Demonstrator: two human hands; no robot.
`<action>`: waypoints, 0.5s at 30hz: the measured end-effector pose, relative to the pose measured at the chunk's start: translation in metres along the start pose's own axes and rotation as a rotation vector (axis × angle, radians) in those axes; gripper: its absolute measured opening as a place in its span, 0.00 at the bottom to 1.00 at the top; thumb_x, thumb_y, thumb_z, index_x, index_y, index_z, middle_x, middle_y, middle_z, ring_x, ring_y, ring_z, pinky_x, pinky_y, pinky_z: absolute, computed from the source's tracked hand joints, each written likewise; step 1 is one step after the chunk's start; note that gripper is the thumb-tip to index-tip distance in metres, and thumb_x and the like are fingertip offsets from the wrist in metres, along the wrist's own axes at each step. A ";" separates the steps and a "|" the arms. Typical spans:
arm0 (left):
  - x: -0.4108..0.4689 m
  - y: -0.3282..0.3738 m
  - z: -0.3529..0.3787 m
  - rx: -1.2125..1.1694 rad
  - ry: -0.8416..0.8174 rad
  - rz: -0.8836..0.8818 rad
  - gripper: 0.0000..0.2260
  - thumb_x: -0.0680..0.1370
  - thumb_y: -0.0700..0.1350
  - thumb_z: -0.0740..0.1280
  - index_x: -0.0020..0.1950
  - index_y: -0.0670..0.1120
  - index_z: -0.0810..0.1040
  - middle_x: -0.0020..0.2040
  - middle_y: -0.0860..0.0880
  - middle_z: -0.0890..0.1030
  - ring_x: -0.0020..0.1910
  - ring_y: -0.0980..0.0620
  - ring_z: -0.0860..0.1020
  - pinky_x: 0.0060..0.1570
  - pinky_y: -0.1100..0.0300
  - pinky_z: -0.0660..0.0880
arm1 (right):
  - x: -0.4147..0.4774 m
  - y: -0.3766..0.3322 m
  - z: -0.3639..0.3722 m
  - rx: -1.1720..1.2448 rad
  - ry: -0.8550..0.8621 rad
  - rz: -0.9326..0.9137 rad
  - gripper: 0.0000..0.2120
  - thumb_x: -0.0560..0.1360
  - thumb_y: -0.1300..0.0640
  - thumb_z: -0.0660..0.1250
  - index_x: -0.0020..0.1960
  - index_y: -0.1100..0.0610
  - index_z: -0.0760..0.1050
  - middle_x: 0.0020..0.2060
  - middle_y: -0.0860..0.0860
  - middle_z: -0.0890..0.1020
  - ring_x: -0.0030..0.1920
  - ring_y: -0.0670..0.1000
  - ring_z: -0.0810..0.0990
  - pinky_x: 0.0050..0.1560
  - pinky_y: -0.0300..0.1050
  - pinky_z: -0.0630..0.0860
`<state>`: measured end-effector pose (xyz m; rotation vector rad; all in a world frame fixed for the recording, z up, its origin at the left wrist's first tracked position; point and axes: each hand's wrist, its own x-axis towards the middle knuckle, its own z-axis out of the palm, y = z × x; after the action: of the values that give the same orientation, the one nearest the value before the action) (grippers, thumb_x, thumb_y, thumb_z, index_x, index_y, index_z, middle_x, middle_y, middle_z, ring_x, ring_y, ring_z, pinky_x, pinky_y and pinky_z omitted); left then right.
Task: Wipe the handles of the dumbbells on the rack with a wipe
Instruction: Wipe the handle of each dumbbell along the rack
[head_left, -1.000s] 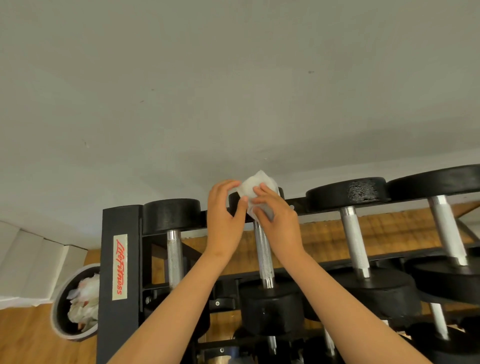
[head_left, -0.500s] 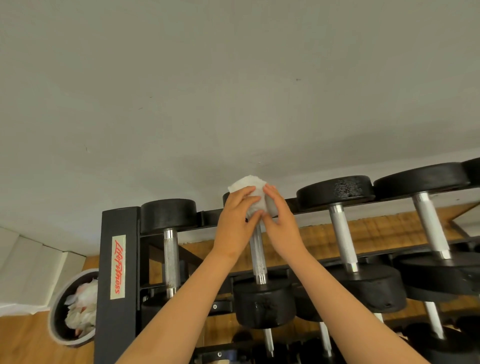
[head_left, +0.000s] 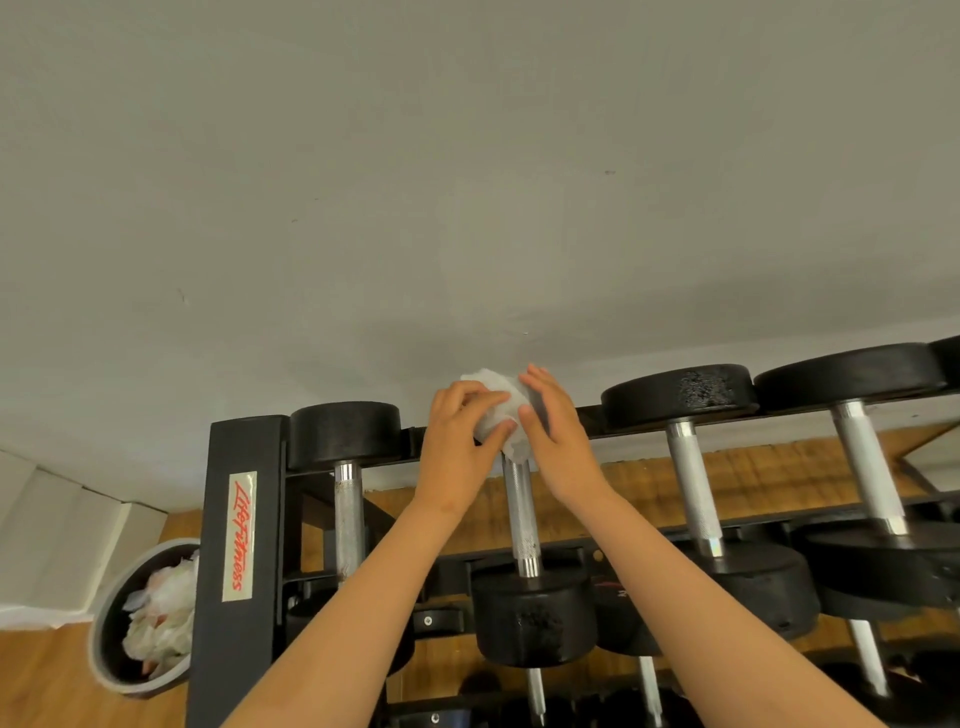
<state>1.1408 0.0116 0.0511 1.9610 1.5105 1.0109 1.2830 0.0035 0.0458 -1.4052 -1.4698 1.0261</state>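
Head view, bottom of the frame: your two forearms rise side by side from the lower edge, crossing the black rack (head_left: 239, 519) with its red-lettered label at lower left. Between them sits the near black head of the second dumbbell (head_left: 530, 618) from the left, and its bare knurled handle (head_left: 521, 519) runs up toward your hands. At the top end of that handle your hands meet around the bunched white wipe (head_left: 496, 410). Your left hand (head_left: 460, 447) curls its fingers over it, and your right hand (head_left: 558, 441) lays straight fingers and the thumb against its other side. At lower left, beside the rack, a round bin (head_left: 101, 639) holds crumpled white sheets. A pale wall (head_left: 467, 182) fills the upper frame.
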 end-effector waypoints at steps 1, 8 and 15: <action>-0.002 0.000 0.002 0.014 -0.002 0.014 0.14 0.76 0.46 0.71 0.62 0.49 0.79 0.60 0.52 0.72 0.60 0.61 0.66 0.59 0.75 0.65 | -0.002 0.001 0.000 0.017 -0.002 0.007 0.20 0.83 0.56 0.56 0.74 0.50 0.61 0.72 0.39 0.59 0.76 0.42 0.54 0.76 0.45 0.54; -0.005 0.000 0.013 -0.080 0.081 -0.041 0.13 0.74 0.44 0.73 0.58 0.49 0.81 0.60 0.51 0.71 0.60 0.66 0.65 0.61 0.74 0.65 | -0.038 0.015 0.012 0.017 0.070 -0.002 0.23 0.82 0.51 0.56 0.76 0.48 0.58 0.76 0.41 0.57 0.76 0.39 0.53 0.74 0.41 0.55; 0.007 0.007 0.015 -0.056 0.074 -0.003 0.04 0.77 0.40 0.70 0.50 0.44 0.82 0.52 0.52 0.74 0.56 0.57 0.69 0.56 0.71 0.68 | -0.073 0.020 0.021 -0.064 0.175 0.034 0.21 0.82 0.52 0.56 0.74 0.46 0.59 0.75 0.43 0.61 0.74 0.38 0.57 0.72 0.34 0.55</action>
<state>1.1575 0.0173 0.0490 1.9017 1.5070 1.1243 1.2707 -0.0687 0.0178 -1.5301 -1.3651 0.8602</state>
